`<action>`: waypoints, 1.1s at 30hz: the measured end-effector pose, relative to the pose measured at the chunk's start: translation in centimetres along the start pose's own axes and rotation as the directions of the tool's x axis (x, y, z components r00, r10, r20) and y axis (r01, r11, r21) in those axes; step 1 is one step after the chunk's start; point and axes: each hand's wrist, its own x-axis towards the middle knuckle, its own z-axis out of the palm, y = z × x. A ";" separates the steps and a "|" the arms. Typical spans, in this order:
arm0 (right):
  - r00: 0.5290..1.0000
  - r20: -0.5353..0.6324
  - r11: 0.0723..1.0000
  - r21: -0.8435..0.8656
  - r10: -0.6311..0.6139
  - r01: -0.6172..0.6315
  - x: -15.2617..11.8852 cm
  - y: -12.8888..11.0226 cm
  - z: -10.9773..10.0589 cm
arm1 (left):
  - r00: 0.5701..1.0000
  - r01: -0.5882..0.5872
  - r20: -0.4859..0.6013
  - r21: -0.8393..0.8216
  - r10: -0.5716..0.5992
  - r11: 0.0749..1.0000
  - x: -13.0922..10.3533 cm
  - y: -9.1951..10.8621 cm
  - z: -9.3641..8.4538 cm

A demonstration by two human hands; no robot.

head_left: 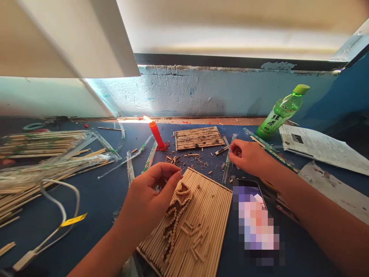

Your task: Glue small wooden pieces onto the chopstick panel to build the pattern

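Note:
My left hand point(150, 198) hovers over the upper left of a panel of bamboo sticks point(215, 200), thumb and forefinger pinched together; whatever tiny bit is between them is too small to name. Under it, a wavy outline of small pale beads or stick slices point(176, 219) edges a dark opening in the panel. Several short stick pieces point(196, 240) lie loose on the panel. My right hand point(245, 152) is closed beyond the phone, its fingertips on a thin translucent strip point(226, 143) that points up and left.
A lit red candle point(156, 135) stands beside a smaller stick panel point(198, 138). The green tea bottle point(278, 115) and papers point(323, 150) are at right, a phone point(256, 217) near the panel. Bundled sticks point(46, 142) and a white cable point(77, 200) lie left.

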 end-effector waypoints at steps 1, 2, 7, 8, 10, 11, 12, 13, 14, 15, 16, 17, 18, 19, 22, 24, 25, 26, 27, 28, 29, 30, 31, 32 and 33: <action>1.000 -0.017 0.999 0.021 -0.025 0.025 -0.1 -0.2 -0.3 | 1.000 0.002 -0.002 0.005 -0.002 1.000 0.0 -0.1 0.0; 0.999 -0.029 0.998 0.041 -0.045 0.046 -0.2 -0.4 -0.6 | 1.000 0.005 -0.004 0.011 -0.005 1.000 0.1 -0.1 -0.1; 0.997 -0.072 0.964 0.261 -0.025 0.043 -0.5 -1.4 -1.3 | 1.000 0.002 -0.026 0.077 0.000 0.997 0.8 -0.3 -0.9; 0.999 -0.051 0.931 0.363 -0.009 0.026 -0.6 -1.6 -1.2 | 0.999 -0.001 -0.041 0.097 0.005 0.995 0.9 -0.3 -1.1; 1.000 0.025 0.837 0.547 -0.005 -0.009 -0.8 -2.1 -1.0 | 0.998 -0.008 -0.064 0.144 0.017 0.990 1.0 0.0 -1.6; 0.998 0.059 0.798 0.602 -0.017 -0.021 -0.9 -2.4 -0.9 | 0.998 -0.016 -0.051 0.175 0.025 0.984 1.0 0.2 -1.8; 0.996 0.086 0.774 0.633 -0.034 -0.028 -1.1 -2.8 -0.9 | 0.999 -0.032 -0.015 0.213 0.036 0.977 0.8 0.6 -2.0; 0.993 0.111 0.763 0.646 -0.051 -0.033 -1.3 -3.2 -0.9 | 0.996 -0.064 0.076 0.261 0.046 0.963 0.5 0.9 -2.1; 0.989 0.134 0.762 0.647 -0.065 -0.038 -1.5 -3.7 -1.0 | 0.975 -0.126 0.216 0.303 0.061 0.945 0.1 1.3 -2.2; 0.985 0.157 0.767 0.640 -0.074 -0.044 -1.7 -4.1 -1.1 | 0.933 -0.197 0.352 0.327 0.074 0.924 -0.3 1.7 -2.2; 0.981 0.177 0.775 0.630 -0.079 -0.051 -1.9 -4.4 -1.2 | 0.889 -0.252 0.451 0.337 0.079 0.907 -0.8 2.1 -2.1; 0.978 0.192 0.786 0.615 -0.083 -0.054 -2.1 -4.7 -1.3 | 0.844 -0.298 0.530 0.336 0.083 0.893 -1.2 2.5 -2.0; 0.977 0.199 0.798 0.600 -0.083 -0.054 -2.2 -4.9 -1.4 | 0.813 -0.341 0.575 0.346 0.089 0.874 -1.6 2.8 -1.7; 0.977 0.197 0.809 0.585 -0.084 -0.049 -2.2 -5.0 -1.5 | 0.775 -0.391 0.624 0.353 0.097 0.850 -1.9 2.9 -1.3; 0.979 0.178 0.830 0.558 -0.099 -0.017 -2.2 -5.0 -1.4 | 0.677 -0.534 0.724 0.360 0.132 0.765 -2.5 2.9 0.0; 0.978 0.175 0.835 0.551 -0.110 -0.005 -2.0 -4.8 -1.2 | 0.656 -0.590 0.740 0.377 0.151 0.714 -2.7 2.5 0.9; 0.978 0.175 0.836 0.549 -0.114 -0.001 -2.0 -4.8 -1.1 | 0.658 -0.601 0.738 0.394 0.151 0.695 -2.7 2.3 1.2; 0.978 0.175 0.836 0.549 -0.116 0.002 -1.9 -4.7 -1.0 | 0.656 -0.617 0.737 0.400 0.162 0.678 -2.8 2.2 1.4; 0.978 0.172 0.837 0.547 -0.118 0.005 -1.9 -4.7 -0.9 | 0.662 -0.628 0.729 0.411 0.176 0.661 -2.8 2.1 1.6; 0.978 0.170 0.838 0.546 -0.121 0.009 -1.9 -4.6 -0.9 | 0.667 -0.633 0.721 0.416 0.188 0.653 -2.8 2.0 1.7; 0.978 0.169 0.840 0.543 -0.123 0.012 -1.9 -4.6 -0.8 | 0.675 -0.634 0.711 0.421 0.198 0.649 -2.8 2.0 1.7; 0.978 0.167 0.842 0.540 -0.124 0.014 -1.8 -4.6 -0.8 | 0.682 -0.631 0.703 0.425 0.203 0.649 -2.8 2.0 1.7; 0.978 0.168 0.843 0.537 -0.124 0.015 -1.8 -4.6 -0.8 | 0.685 -0.628 0.699 0.425 0.204 0.652 -2.8 2.0 1.7; 0.978 0.169 0.845 0.535 -0.123 0.014 -1.9 -4.5 -0.8 | 0.685 -0.628 0.699 0.423 0.205 0.654 -2.8 2.0 1.7; 0.978 0.169 0.846 0.533 -0.121 0.012 -1.9 -4.5 -0.8 | 0.680 -0.632 0.703 0.417 0.208 0.653 -2.7 2.0 1.7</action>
